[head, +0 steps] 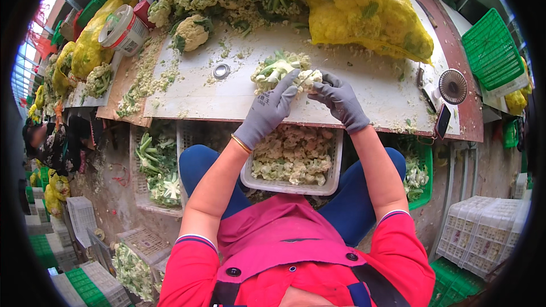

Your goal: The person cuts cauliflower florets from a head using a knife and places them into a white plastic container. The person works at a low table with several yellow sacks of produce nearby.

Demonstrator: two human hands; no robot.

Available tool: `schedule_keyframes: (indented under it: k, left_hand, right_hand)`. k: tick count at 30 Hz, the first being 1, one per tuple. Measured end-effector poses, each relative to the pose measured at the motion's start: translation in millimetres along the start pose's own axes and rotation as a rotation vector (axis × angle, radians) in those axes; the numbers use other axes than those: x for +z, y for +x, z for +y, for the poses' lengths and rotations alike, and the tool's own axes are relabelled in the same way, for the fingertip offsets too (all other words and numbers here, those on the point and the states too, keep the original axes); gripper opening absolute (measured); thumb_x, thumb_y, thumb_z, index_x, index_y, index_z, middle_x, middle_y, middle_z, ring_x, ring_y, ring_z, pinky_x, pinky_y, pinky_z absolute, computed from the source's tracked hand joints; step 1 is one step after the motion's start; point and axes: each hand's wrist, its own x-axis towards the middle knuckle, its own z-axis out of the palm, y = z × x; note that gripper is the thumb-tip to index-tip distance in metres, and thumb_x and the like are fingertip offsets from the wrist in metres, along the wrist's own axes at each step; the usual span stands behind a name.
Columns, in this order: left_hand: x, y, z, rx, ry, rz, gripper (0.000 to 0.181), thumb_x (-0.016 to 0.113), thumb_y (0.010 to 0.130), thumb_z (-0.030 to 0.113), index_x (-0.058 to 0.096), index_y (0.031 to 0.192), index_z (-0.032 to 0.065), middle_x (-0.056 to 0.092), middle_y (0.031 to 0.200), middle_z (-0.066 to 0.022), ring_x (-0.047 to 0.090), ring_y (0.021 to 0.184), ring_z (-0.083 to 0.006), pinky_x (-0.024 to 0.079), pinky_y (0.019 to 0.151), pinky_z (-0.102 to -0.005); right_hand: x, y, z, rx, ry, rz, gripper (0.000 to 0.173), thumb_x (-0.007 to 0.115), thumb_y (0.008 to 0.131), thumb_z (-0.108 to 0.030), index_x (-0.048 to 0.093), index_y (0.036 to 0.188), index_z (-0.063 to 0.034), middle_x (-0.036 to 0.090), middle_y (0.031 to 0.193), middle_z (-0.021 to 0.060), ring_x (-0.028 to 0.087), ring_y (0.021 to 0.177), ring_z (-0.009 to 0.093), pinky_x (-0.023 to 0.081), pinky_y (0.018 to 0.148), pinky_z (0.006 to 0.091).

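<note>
Above the near part of the white work board [192, 89], my gloved left hand [273, 104] holds a partly trimmed cauliflower head [275, 68], its pale cut stem turned up. Curled at the head's right side, my gloved right hand [339, 98] grips a cauliflower floret [315, 80] between thumb and fingers. A thin dark line by that floret may be a small knife's blade; the handle is hidden. Between my knees, below the board's edge, a white plastic crate [294, 186] contains many cut florets [294, 162].
Yellow mesh sacks of cauliflower [367, 13] and a whole cauliflower [193, 33] lie at the back. A metal ring [221, 71], a small fan [452, 86] and a phone [442, 120] rest on the table. Crates of trimmings [158, 170] flank my legs. Another person [55, 140] is at far left.
</note>
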Motion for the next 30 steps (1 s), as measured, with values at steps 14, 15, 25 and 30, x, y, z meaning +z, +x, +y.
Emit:
schedule_keyframes:
  k: [14, 15, 25, 30]
  left_hand:
    - [24.4, -2.3, -4.5, -0.175, -0.536, -0.106, 0.049, 0.045, 0.109, 0.037, 0.043, 0.147, 0.0071, 0.052, 0.071, 0.0015, 0.047, 0.054, -0.0056, 0.039, 0.051, -0.0213]
    - [23.4, -3.8, -13.5, -0.224, -0.612, -0.086, 0.047, 0.046, 0.108, 0.037, 0.044, 0.145, 0.0076, 0.051, 0.069, 0.0012, 0.046, 0.053, -0.0062, 0.038, 0.049, -0.0217]
    - [-64.3, -20.9, 14.5, -0.583, -0.658, -0.504, 0.050, 0.043, 0.105, 0.038, 0.045, 0.148, 0.0133, 0.057, 0.065, 0.0000, 0.045, 0.043, -0.0067, 0.032, 0.036, -0.0220]
    - [-32.5, -18.6, 2.4, -0.645, -0.461, -0.339, 0.052, 0.044, 0.105, 0.047, 0.050, 0.143, 0.0130, 0.057, 0.068, -0.0004, 0.048, 0.047, -0.0073, 0.038, 0.043, -0.0224]
  right_hand:
    - [-0.9, -15.6, -5.9, 0.044, -0.097, -0.185, 0.047, 0.069, 0.094, -0.010, 0.056, 0.137, 0.0063, 0.068, 0.118, 0.0094, 0.067, 0.099, 0.015, 0.059, 0.087, 0.0321]
    - [2.6, -18.3, -8.4, 0.065, -0.095, -0.245, 0.049, 0.069, 0.094, -0.010, 0.055, 0.138, 0.0061, 0.068, 0.118, 0.0094, 0.067, 0.099, 0.015, 0.058, 0.088, 0.0324]
    - [-38.6, 24.7, -11.8, 0.056, -1.086, -0.072, 0.059, 0.068, 0.092, -0.023, 0.051, 0.142, 0.0046, 0.064, 0.132, 0.0163, 0.061, 0.120, 0.025, 0.047, 0.103, 0.0353]
    - [-44.7, 100.6, 40.3, -0.407, -0.861, 0.170, 0.069, 0.066, 0.087, -0.027, 0.046, 0.148, -0.0023, 0.047, 0.151, 0.0198, 0.047, 0.137, 0.032, 0.038, 0.113, 0.0368]
